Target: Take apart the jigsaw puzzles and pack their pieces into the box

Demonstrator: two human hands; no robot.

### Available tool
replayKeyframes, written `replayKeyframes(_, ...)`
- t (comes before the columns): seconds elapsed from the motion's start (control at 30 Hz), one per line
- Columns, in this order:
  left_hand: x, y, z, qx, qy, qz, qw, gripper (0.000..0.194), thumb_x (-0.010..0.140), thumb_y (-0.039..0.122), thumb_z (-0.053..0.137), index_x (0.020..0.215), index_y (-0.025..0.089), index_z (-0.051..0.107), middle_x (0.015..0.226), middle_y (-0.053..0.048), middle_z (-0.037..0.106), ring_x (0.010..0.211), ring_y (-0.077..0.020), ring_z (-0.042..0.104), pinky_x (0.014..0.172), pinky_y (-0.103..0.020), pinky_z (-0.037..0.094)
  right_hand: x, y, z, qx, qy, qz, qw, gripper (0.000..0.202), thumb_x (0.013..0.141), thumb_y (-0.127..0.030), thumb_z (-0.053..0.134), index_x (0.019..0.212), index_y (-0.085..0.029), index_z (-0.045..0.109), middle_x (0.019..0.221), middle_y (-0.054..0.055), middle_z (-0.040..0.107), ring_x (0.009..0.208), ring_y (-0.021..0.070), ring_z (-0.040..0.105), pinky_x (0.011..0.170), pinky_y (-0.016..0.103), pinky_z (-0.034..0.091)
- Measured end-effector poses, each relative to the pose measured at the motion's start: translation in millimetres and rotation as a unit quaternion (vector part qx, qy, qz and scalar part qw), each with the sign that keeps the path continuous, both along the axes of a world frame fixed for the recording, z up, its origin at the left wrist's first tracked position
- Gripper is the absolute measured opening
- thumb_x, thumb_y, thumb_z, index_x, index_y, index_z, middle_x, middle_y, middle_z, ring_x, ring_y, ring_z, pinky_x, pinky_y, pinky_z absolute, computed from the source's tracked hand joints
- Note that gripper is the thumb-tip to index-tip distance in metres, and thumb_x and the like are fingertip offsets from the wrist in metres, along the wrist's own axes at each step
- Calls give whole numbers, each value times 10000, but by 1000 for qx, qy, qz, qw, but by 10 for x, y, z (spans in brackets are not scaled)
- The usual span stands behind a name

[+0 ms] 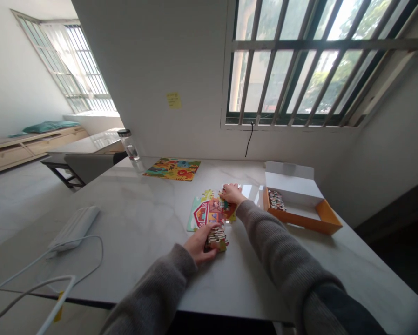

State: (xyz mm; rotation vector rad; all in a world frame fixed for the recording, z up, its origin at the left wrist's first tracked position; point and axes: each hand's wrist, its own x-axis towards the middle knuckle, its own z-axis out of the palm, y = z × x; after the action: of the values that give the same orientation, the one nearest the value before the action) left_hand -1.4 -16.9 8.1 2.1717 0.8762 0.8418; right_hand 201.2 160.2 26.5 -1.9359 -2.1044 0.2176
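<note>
A partly joined jigsaw puzzle (pixel 202 214) with a red barn lies flat on the white table, its right and upper edges jagged. My left hand (pixel 200 244) is wrapped around a stack of puzzle pieces (pixel 218 236) just in front of the puzzle, the pieces standing on edge in a row. At the upper right of the puzzle, my right hand (pixel 232 193) has its fingers bent down and closed on a puzzle piece, mostly hidden under the fingers. Yellow-green pieces (pixel 208 193) show along the puzzle's top edge.
An orange box (pixel 300 218) with its white lid raised stands at right, holding a row of puzzle pieces (pixel 276 200). A colourful animal picture sheet (pixel 174 169) and a glass bottle (pixel 129 146) are at the back left. A white power strip (pixel 77 227) with cables lies at left.
</note>
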Motion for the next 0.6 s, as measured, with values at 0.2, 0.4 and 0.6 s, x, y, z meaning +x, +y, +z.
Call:
replayKeyframes(0.2,8,-32,28,-7,-8,12,1000,687,691,132,667,1345,193,469,1221,-112,620,1106,-269,604,1042,-445,477,41,-49,85,30,88,42,995,354,817,-284,687,1137,-146,623,1209,167,592,1144,292,523,982,423,408)
replayKeyframes(0.4,-9,-16,-4,6,8,3,1000,728,710,137,669,1392,184,417,1281,-124,590,1161,-278,584,1072,-459,458,-10,-445,240,61,234,123,962,321,972,-231,415,1278,-187,502,955,37,663,872,146,665,784,275,521)
replayKeyframes(0.6,-15,50,-142,41,20,-3,999,765,728,180,664,1427,178,355,1298,-150,567,1188,-310,568,1068,-504,451,104,-1436,379,-19,522,254,814,273,890,-382,637,1102,-219,580,863,10,625,807,158,664,705,284,546)
